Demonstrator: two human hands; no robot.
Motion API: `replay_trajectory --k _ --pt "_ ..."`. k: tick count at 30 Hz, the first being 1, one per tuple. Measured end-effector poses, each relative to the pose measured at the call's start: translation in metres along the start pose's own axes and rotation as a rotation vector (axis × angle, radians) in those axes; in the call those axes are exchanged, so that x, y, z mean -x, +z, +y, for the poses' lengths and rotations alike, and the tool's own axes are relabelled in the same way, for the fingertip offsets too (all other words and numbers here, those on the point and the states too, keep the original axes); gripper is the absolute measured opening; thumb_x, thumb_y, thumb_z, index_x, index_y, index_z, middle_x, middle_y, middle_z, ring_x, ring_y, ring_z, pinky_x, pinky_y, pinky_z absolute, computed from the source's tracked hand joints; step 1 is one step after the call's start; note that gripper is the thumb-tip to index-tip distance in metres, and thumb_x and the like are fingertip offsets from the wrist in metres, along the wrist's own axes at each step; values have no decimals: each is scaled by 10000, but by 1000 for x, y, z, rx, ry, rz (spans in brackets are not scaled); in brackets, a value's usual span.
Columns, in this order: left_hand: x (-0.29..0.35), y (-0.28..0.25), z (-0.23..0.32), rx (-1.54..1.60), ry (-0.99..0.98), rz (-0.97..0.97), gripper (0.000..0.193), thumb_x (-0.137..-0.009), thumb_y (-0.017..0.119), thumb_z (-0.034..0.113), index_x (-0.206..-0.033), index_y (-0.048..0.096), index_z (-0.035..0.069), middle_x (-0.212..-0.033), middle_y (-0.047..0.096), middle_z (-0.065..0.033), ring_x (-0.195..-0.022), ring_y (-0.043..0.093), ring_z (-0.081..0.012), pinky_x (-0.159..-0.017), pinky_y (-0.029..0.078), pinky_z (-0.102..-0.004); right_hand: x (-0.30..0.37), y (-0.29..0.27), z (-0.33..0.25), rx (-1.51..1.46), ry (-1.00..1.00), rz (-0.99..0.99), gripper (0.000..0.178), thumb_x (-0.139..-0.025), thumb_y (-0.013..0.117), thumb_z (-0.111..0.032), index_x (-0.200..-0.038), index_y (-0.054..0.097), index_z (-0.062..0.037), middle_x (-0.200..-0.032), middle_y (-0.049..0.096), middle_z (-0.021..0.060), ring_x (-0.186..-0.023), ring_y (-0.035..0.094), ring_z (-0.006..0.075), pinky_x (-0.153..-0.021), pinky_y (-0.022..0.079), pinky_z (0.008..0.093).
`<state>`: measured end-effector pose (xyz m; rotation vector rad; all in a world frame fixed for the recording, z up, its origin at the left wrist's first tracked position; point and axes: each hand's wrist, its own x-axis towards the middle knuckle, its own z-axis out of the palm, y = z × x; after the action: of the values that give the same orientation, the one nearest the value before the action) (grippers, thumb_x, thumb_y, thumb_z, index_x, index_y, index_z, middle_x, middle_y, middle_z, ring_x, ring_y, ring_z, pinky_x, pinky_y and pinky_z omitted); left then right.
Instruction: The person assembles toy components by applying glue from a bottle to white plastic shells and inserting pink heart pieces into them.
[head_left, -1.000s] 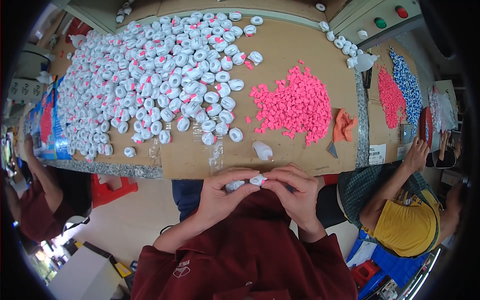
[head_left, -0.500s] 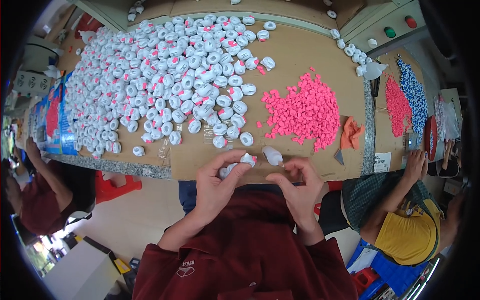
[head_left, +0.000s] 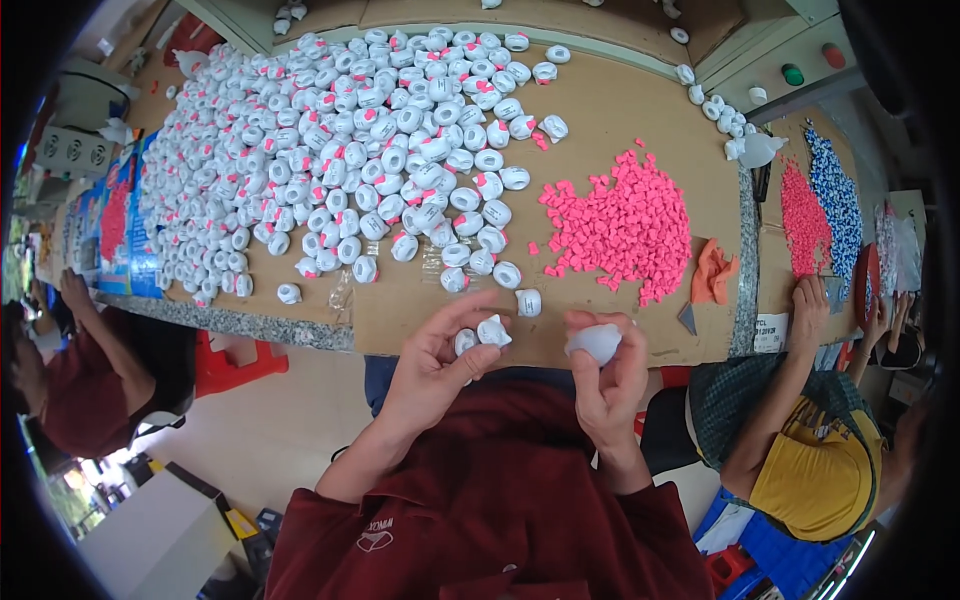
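Observation:
Near the table's front edge, my left hand (head_left: 425, 372) holds small white cat-head-shaped pieces. One eared white piece (head_left: 491, 331) sits at the thumb tip, and another white piece (head_left: 465, 342) rests deeper against the fingers. My right hand (head_left: 612, 385) is wrapped round a small translucent white squeeze bottle (head_left: 596, 343), whose rounded end shows; its tip is hidden. Just beyond my left fingertips, a single white piece (head_left: 528, 302) stands on the cardboard. A large heap of white pieces (head_left: 330, 150), many with pink bits attached, covers the table's left and middle.
A pile of small pink bow-like pieces (head_left: 625, 235) lies right of the heap. Beside it are an orange cloth (head_left: 712, 272) and a dark triangular blade (head_left: 687, 318). A second squeeze bottle (head_left: 755, 150) lies farther right. A co-worker in yellow (head_left: 815, 470) sits at the right.
A white piece now stands on the cardboard beyond my left hand. The bottle in my right hand has turned, its rounded end now facing up. My left fingers have spread somewhat.

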<state>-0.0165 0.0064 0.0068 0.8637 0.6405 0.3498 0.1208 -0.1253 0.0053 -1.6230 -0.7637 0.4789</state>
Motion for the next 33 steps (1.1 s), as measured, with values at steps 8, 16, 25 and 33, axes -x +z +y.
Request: replay_trajectory --k 8,16,25,33 --pt "2 -6 -8 44 -7 -50 348 -852 585 25 -1185 485 37 -1068 586 -58 -836 576 -82 -663 450 -180 1 -25 -14 77 -145 -72 372 -635 766 -80 -955 613 30 -786 615 100 -606 515 151 -537 399 244" --pt "1 6 -6 174 -65 -21 310 -872 564 47 -1176 498 41 -943 573 -31 -660 487 -51 -531 359 -179 11 -18 -19 126 -136 14 476 -688 748 -345 -889 642 73 -656 562 93 -598 497 167 -535 361 244" --pt "1 10 -5 199 -25 50 289 -825 598 -24 -1097 523 40 -871 565 -20 -576 424 -31 -469 311 -188 9 -17 -22 143 -133 -3 395 -688 725 -262 -882 644 73 -654 575 105 -596 502 173 -536 368 251" --pt "1 9 -7 199 0 65 295 -819 595 -41 -1094 526 43 -868 570 -18 -578 429 -25 -463 304 -182 7 -15 -23 145 -124 -39 373 -680 725 -237 -879 646 69 -654 574 95 -571 484 162 -529 358 252"
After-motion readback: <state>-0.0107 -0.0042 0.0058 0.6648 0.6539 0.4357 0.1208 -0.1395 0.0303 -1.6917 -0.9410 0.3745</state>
